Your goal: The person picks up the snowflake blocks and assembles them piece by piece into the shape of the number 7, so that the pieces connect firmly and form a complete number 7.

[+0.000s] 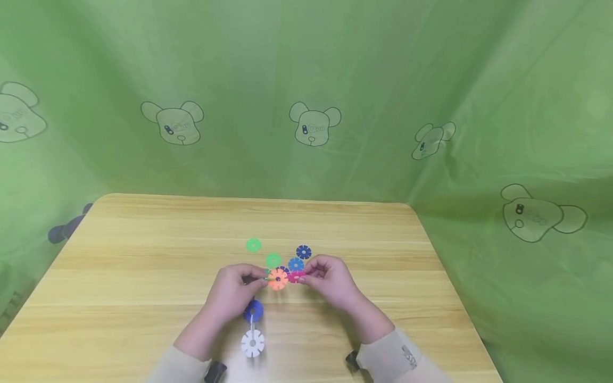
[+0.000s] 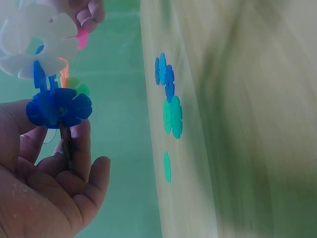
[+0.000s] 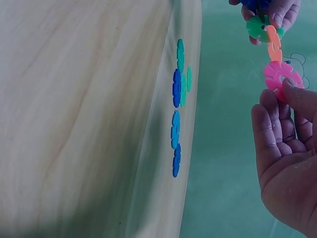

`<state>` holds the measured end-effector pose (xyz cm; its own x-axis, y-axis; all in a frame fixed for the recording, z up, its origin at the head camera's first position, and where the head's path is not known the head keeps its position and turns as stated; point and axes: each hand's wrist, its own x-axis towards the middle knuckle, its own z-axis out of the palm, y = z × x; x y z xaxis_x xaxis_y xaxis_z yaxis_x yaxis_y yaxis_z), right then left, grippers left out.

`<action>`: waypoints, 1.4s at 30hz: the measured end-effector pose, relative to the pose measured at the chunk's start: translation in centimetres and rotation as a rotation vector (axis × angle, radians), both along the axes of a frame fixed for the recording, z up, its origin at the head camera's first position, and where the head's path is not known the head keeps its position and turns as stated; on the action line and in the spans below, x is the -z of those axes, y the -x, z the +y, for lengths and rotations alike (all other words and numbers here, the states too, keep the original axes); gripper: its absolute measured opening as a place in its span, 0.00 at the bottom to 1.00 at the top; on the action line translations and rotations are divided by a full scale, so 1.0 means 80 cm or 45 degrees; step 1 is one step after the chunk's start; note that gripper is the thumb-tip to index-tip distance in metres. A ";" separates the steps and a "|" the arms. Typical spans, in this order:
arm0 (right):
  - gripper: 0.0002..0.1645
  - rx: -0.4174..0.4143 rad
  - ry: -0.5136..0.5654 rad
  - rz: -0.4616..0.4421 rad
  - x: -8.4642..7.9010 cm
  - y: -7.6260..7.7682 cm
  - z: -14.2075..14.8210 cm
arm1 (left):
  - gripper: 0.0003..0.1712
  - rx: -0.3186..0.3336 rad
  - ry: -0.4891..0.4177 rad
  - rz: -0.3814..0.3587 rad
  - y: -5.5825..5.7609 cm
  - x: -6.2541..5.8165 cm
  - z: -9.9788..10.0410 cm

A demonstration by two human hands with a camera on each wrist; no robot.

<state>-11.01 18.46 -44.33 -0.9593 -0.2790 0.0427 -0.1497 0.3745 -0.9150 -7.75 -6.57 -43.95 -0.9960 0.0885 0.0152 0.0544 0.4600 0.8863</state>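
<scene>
My left hand (image 1: 232,290) pinches a chain of slotted plastic snowflake discs, gripping it around a green disc (image 3: 257,29). From that grip a blue disc (image 1: 253,311) and a white disc (image 1: 252,343) extend toward me. An orange disc (image 1: 278,279) stands on the chain between the two hands. With thumb and fingers, my right hand (image 1: 332,281) pinches a pink disc (image 3: 281,74), which meets the orange one edge to edge; whether their slots are fully interlocked I cannot tell. In the left wrist view, a dark piece (image 2: 65,136) sits at the left fingertips, partly hidden.
Loose discs lie on the wooden table (image 1: 143,239) beyond the hands: green discs (image 1: 253,244), a light blue disc (image 1: 296,264) and dark blue ones (image 1: 304,251). A green curtain (image 1: 249,159) with bear-head prints surrounds the table.
</scene>
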 end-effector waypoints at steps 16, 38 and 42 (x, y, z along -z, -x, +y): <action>0.08 -0.002 -0.036 0.067 -0.006 -0.001 -0.007 | 0.04 0.011 -0.042 0.002 0.002 -0.002 0.005; 0.08 -0.009 0.019 0.056 -0.001 -0.007 -0.010 | 0.02 -0.008 -0.128 0.080 -0.006 0.009 0.012; 0.08 0.016 0.003 0.075 -0.001 -0.011 -0.010 | 0.04 0.012 -0.105 0.049 -0.007 0.009 0.012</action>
